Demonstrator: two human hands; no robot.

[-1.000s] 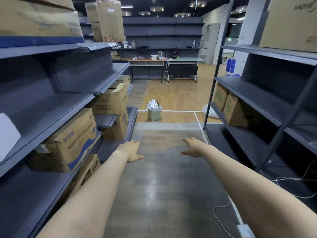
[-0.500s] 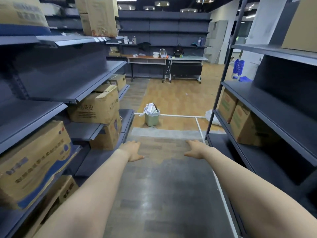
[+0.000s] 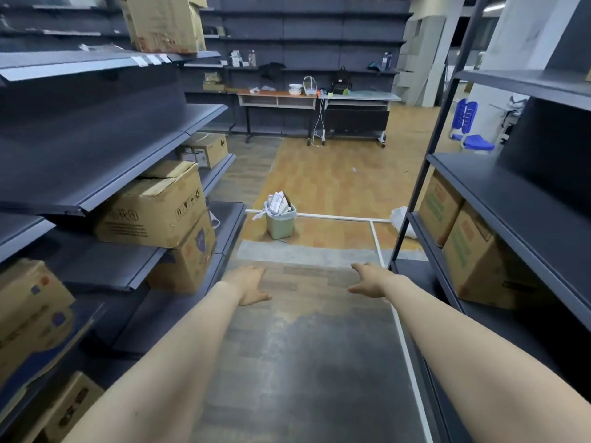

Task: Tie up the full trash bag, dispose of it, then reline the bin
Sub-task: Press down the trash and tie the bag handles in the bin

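A small pale green bin (image 3: 281, 224) stands on the floor at the far end of the aisle. Its white trash bag (image 3: 277, 203) is stuffed with paper above the rim. Both my arms stretch forward, well short of the bin. My left hand (image 3: 250, 285) is open, palm down, holding nothing. My right hand (image 3: 370, 280) is open too, fingers apart and empty. A crumpled white plastic bag (image 3: 402, 219) lies on the floor by the right shelf's foot.
Dark metal shelves (image 3: 96, 148) with cardboard boxes (image 3: 156, 207) line the left side, and more shelving (image 3: 511, 193) with boxes lines the right. White tape lines (image 3: 339, 217) cross the floor behind the bin. Tables (image 3: 315, 100) and a blue chair (image 3: 468, 126) stand farther back.
I have moved forward down the aisle; the bin is nearer and larger in view. Both hands stay outstretched and empty.
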